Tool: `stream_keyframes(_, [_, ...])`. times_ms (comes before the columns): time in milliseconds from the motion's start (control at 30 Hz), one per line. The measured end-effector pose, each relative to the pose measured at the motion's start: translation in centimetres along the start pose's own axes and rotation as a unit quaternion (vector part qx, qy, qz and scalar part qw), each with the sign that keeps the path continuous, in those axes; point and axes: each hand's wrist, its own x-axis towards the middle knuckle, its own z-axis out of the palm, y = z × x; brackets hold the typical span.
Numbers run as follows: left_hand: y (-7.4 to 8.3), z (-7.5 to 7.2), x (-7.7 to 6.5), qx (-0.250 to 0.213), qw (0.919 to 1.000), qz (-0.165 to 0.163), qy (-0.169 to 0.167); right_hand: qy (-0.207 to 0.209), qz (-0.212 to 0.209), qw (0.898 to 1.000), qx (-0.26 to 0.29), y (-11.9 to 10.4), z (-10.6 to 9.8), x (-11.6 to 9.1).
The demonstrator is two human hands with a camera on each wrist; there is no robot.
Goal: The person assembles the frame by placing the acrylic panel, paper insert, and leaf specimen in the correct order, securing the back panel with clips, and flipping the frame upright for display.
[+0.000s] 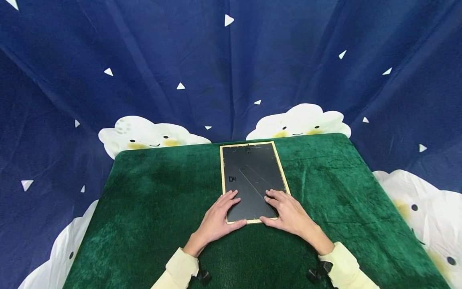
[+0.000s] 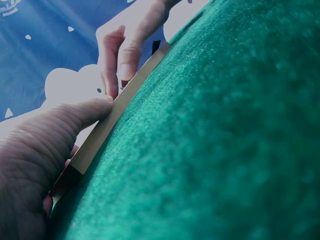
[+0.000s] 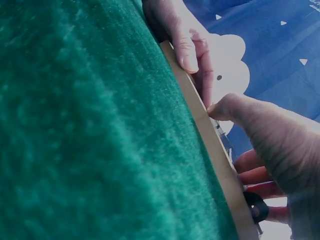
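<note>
picture frame (image 1: pixel 254 182), black back (image 1: pixel 249 200), pale wooden rim (image 2: pixel 100 140), left fingers (image 1: pixel 228 197), right fingers (image 1: pixel 278 196) resting spread on it, plush green cloth (image 1: pixel 162 184)

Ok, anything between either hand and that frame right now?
Nothing visible: the left hand and right hand both touch the frame, thumbs at its near edge. It lies back up on the green cloth.

Behind and beside a green plush table (image 1: pixel 162 188), a blue curtain (image 1: pixel 202 48) with white clouds (image 1: pixel 303 116) and white triangles (image 1: pixel 228 20).
</note>
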Motion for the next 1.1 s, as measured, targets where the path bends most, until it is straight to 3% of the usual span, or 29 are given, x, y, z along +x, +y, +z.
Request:
stream_keyframes(167, [-0.1, 0.1, -0.1, -0.004, 1.0000, -0.004, 0.001, -0.015, 0.017, 0.999, 0.027, 0.0, -0.1, 0.1])
stream_keyframes(433, [-0.1, 0.1, -0.1, -0.003, 1.0000, -0.002, 0.004, 0.031, 0.059, 0.990, 0.128, 0.2, 1.0, -0.3])
stream_keyframes(633, [-0.1, 0.1, 0.0, -0.001, 1.0000, -0.003, 0.001, 0.025, 0.070, 0.982, 0.173, 0.5, 1.0, 0.1])
stream_keyframes(1100, [0.1, 0.1, 0.0, -0.003, 1.0000, 0.004, 0.008, -0.012, 0.077, 0.982, 0.174, 0.4, 0.7, 0.6])
